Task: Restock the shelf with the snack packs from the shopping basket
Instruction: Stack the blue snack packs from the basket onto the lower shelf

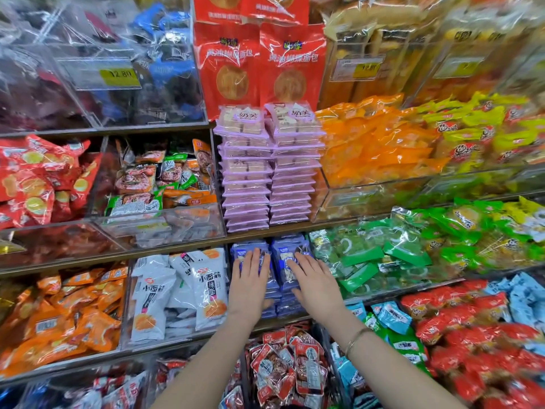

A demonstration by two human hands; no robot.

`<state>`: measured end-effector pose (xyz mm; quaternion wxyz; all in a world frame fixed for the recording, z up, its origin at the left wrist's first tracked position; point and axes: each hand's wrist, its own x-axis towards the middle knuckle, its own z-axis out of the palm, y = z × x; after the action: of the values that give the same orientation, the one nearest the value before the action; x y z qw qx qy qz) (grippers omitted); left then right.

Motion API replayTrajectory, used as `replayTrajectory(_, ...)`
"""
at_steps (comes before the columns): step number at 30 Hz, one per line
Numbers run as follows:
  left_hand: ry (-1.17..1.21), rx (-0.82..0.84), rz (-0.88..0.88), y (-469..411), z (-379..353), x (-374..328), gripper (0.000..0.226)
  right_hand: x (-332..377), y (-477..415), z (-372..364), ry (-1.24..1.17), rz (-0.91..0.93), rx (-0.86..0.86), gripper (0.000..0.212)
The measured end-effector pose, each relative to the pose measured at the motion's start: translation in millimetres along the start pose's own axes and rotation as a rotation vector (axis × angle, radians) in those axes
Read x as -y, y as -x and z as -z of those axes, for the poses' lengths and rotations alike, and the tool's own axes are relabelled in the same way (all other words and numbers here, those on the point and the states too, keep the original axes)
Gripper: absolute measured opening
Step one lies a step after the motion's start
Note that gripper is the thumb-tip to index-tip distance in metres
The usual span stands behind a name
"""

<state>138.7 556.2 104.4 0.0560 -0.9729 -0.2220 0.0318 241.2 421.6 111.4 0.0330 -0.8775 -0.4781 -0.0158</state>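
Blue snack packs (284, 246) are stacked in two piles on the shelf (290, 317), lower centre of frame. Left hand (250, 283) and right hand (315, 283) are laid flat on top, fingers straight; nothing is grasped.

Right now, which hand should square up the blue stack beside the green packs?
Right hand: it lies flat on that stack; the left hand rests on the other blue stack.

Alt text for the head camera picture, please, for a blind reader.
A person's left hand and right hand rest flat on two stacks of blue plastic snack packs on a crowded shop shelf, beneath stacked lilac plastic packs.
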Motion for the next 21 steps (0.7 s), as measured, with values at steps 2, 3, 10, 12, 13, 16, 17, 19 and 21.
replayTrajectory(2,-0.005,-0.010,0.004,-0.5,-1.9,3.2,0.110,2.4,-2.1,0.8,-0.018,-0.026,-0.003,0.065)
replayTrajectory(3,0.000,-0.013,-0.002,-0.4,-2.4,4.9,0.111,2.7,-2.4,1.8,-0.030,-0.029,-0.004,0.066)
replayTrajectory(10,0.411,-0.042,-0.166,3.3,8.0,28.0,0.103,6.0,16.1,24.3,-0.297,0.090,-0.099,0.064)
replayTrajectory(12,0.481,-0.054,-0.217,6.8,12.9,41.2,0.092,16.1,34.3,23.9,-0.396,0.176,-0.205,0.038)
replayTrajectory(13,0.479,-0.058,-0.226,8.0,14.4,47.0,0.086,21.9,44.2,18.7,-0.432,0.219,-0.187,0.028)
replayTrajectory(16,0.378,-0.034,-0.225,9.0,13.1,58.9,0.077,42.9,61.7,-7.0,-0.611,0.103,0.246,0.023)
replayTrajectory(17,0.337,-0.021,-0.227,8.5,11.0,61.5,0.075,50.6,61.0,-16.6,-0.795,-0.081,0.382,0.027)
replayTrajectory(19,0.312,-0.002,-0.230,7.2,8.2,63.7,0.074,64.4,50.3,-33.0,-1.430,-0.685,0.533,0.034)
replayTrajectory(21,0.305,0.007,-0.225,6.1,7.2,63.6,0.073,75.1,33.2,-44.9,-1.981,-1.112,0.467,0.037)
